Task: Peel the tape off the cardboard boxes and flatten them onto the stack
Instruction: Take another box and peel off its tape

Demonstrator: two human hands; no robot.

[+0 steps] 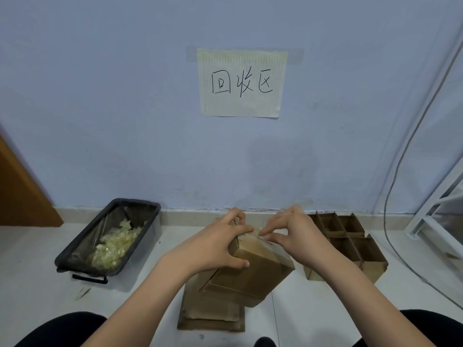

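Crouching low over the floor, a person holds a cardboard box (253, 269) tilted in the air above a stack of flattened boxes (210, 314) that lies on the pale tiles (37, 291) between the knees. In the head view, the left hand (215, 244) grips the box from its left side, fingers (238, 230) curled over the top edge and the thumb pressed against the near face. The right hand (293, 234) comes in from the other side, thumb and forefinger pinching at a strip of clear tape (271, 246) that runs over the box's upper corner; the other fingers stand spread and raised. The tape's end at the pinch is too blurred for me to tell how far it has lifted.

To the left of the stack, well apart from it, sits a black bin (82, 249) lined with clear plastic, with a heap of crumpled yellowish tape (115, 246) inside. To the right, close to the wall, stands a group of open cardboard boxes (350, 241) with divider walls, partly hidden behind the right forearm. On the light blue wall (125, 96) above hangs a lined paper sign (241, 82) with handwritten characters, taped along its top. A grey cable (400, 156) droops down the wall at the right and trails across the floor, near a white metal frame (436, 204). A brown wooden panel (22, 186) leans in at the far left.
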